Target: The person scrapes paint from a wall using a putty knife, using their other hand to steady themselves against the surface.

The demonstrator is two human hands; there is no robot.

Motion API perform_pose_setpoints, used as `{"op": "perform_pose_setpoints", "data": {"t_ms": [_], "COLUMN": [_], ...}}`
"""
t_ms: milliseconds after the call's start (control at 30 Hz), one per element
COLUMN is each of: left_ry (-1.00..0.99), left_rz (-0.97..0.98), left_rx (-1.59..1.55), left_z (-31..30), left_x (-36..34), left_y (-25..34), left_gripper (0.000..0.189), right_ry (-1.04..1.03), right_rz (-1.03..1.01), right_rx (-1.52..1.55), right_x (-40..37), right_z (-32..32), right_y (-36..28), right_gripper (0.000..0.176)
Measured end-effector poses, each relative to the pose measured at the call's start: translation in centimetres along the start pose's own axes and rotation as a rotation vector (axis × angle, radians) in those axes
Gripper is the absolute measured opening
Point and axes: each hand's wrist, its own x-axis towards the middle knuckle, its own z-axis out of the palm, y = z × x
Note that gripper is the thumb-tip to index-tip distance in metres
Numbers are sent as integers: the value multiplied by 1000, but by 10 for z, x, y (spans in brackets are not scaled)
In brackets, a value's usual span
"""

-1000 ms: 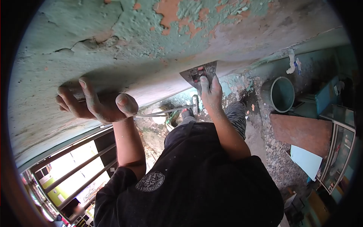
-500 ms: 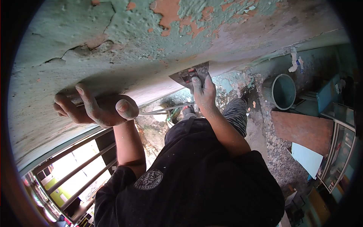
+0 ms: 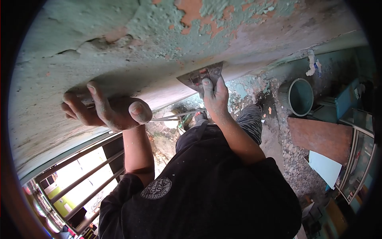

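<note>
My right hand (image 3: 216,97) grips a broad scraper (image 3: 199,76), thumb on top of its dark, smeared blade. Its wide edge lies against the wall (image 3: 159,59). To the left, my left hand (image 3: 109,109) is close against the same wall with its fingers spread and thumb out. Pale dust coats its fingertips. Above both hands, the wall's green paint is cracked, and flaking patches (image 3: 195,12) show orange beneath.
A barred window (image 3: 79,179) is at lower left. On the right are a grey bucket (image 3: 283,97), a white pipe (image 3: 310,63), a brown board (image 3: 318,137), a white sheet (image 3: 324,167) and a glass-fronted cabinet (image 3: 360,159). Pebbled floor (image 3: 292,159) shows below.
The view has shifted slightly, so the wall patches appear higher and to the right. My right hand still holds the scraper at the wall; my left hand stays spread beside it.
</note>
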Motion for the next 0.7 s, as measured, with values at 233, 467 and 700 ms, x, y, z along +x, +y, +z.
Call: {"op": "perform_pose_setpoints", "data": {"t_ms": [233, 467, 700], "left_ry": [-25, -32, -22], "left_rz": [-9, -77, -148], "left_rx": [-8, 41, -11], "left_z": [-3, -2, -3], "left_x": [-5, -6, -6], "left_y": [1, 8, 13], "left_gripper": [64, 66, 64], "right_ry": [0, -108, 114], "right_rz": [25, -496, -503], "right_rx": [5, -164, -408], "right_x": [2, -8, -23], "right_z": [-7, -54, -54], "right_y": [2, 20, 7], "right_gripper": [29, 21, 58]}}
